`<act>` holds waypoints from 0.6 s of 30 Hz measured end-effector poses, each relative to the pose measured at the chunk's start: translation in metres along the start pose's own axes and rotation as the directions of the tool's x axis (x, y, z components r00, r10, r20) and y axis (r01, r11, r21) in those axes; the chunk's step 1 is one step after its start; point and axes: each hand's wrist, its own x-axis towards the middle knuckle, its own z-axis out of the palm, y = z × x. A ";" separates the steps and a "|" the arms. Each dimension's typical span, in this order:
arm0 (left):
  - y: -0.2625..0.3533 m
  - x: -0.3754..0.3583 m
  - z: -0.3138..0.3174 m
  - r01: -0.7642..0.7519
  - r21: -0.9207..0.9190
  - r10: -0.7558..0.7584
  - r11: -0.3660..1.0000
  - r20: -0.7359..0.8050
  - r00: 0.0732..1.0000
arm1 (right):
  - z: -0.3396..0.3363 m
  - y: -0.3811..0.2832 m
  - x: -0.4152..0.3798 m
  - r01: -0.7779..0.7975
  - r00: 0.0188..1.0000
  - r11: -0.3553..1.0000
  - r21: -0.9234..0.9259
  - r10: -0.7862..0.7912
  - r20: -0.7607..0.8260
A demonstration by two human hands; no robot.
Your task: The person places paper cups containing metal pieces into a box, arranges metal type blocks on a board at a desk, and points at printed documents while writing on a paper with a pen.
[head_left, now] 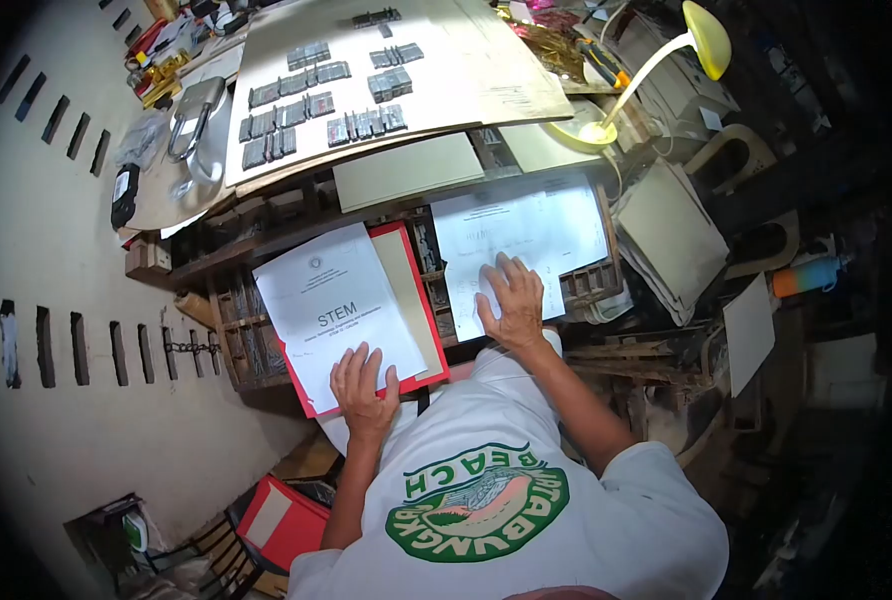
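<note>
My left hand lies with its fingers spread on the lower part of a white sheet headed "STEM". That sheet rests on a red folder with a cream strip showing at its right. To the right, my right hand lies on another printed white sheet, fingers apart. This second paper is beside the folder, over a wooden type drawer with small compartments. Neither hand grips anything.
Blocks of metal type stand in groups on a pale board above the drawer. A yellow lamp is at the upper right. Another red folder lies lower left; an orange-and-blue bottle is at right.
</note>
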 end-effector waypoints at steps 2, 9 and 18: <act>0.000 0.001 -0.007 0.006 0.015 -0.006 1.000 -0.006 1.000 | -0.004 -0.002 0.005 0.011 1.000 1.000 0.000 -0.011 -0.006; 0.023 0.075 -0.050 0.160 -0.282 -0.156 0.946 0.037 0.987 | -0.051 -0.016 0.079 0.003 0.989 0.907 0.421 0.059 -0.134; 0.055 0.197 -0.050 0.441 -0.772 -0.307 0.458 0.329 0.893 | -0.057 -0.043 0.148 -0.200 0.954 0.801 0.564 0.290 -0.074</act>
